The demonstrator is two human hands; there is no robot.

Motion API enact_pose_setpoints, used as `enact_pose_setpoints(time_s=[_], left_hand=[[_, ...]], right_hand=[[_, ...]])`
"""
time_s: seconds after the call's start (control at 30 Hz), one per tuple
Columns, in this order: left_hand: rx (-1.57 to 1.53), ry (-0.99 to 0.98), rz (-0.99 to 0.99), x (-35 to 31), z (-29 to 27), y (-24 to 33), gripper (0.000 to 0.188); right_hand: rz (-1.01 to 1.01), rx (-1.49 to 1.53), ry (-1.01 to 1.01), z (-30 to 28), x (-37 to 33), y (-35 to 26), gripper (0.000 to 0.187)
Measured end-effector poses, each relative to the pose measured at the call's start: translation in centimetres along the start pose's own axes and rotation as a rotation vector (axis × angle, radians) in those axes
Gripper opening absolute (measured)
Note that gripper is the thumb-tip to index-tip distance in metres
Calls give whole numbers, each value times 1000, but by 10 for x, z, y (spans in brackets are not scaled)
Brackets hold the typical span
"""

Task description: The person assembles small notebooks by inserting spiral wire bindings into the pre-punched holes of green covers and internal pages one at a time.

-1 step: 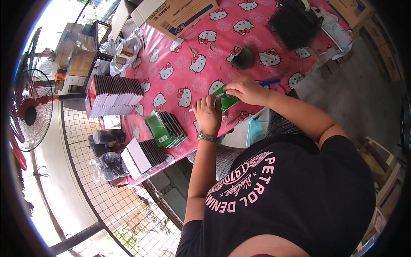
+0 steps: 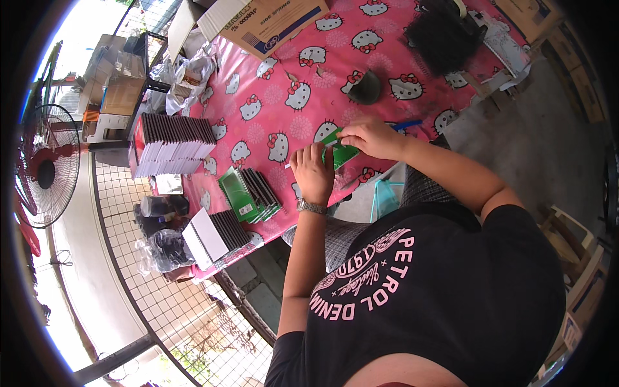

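A small green-covered notebook (image 2: 346, 155) lies in front of me at the near edge of the table, partly covered by my hands. My left hand (image 2: 313, 173), with a watch on its wrist, is closed over the notebook's left side; a thin white strip shows beside its fingers. At the notebook's upper edge, my right hand (image 2: 376, 137) is closed in a pinch. What lies between those fingertips is too small to make out. A blue tool-like object (image 2: 407, 124) sticks out just beyond the right hand.
To the left stand green spiral notebooks (image 2: 237, 194), a white-and-black notebook stack (image 2: 207, 240) and a taller stack (image 2: 169, 147). A dark cup-like container (image 2: 365, 88) sits beyond my hands. Black spiral coils (image 2: 443, 39) lie far right, and a cardboard box (image 2: 271, 26) at the back.
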State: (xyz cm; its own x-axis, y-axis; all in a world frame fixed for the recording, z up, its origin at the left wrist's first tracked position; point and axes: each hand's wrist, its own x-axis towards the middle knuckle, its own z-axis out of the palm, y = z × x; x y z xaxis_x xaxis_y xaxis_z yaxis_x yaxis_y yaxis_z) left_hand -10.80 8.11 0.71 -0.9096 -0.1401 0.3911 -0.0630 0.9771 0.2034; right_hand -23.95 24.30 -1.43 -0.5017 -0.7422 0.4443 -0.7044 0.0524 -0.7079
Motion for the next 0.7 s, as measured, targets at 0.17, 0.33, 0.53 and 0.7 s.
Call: enact_pose_setpoints(time_s=[0.17,0.33,0.53,0.7], left_hand=[[-2,18,-2,-1,-1,-1,17],[-10,0,-31,-1,1,4,18],[48,102,3,-4,5,14,26],[77,-24,-3,-2,3,23,29]], right_hand=[[3,76,-11,-7,6,-10,20],[-36,128,-124,-11,10,3,22],[214,156,-267,-34,15,-33,31],[214,83,-228,-36,18,-39,38]])
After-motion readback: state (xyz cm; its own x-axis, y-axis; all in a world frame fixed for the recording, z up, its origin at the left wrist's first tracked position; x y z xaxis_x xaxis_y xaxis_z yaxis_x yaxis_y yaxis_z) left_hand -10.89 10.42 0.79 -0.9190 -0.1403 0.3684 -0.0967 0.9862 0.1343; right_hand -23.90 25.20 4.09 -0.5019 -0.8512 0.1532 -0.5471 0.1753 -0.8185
